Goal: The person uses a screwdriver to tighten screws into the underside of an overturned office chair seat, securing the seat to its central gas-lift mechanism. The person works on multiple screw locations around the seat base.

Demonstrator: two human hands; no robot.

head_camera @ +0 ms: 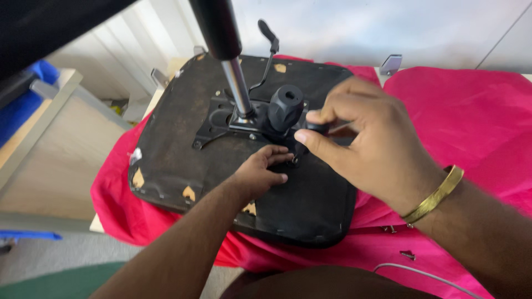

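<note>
Seat pan (183,138), black, underside up, lies on pink cloth (471,111). Left hand (257,173) rests on the pan near its middle, fingers loosely curled, fingertips touching the black mechanism plate (219,124), gripping nothing visible. Right hand (366,141), gold bangle (435,196) at wrist, sits just right of it, thumb and fingers pinched on a small dark tool (318,128). Beyond: round black knob (285,105), gas cylinder (235,83) rising from the plate, lever (269,52) behind. No containers seen.
</note>
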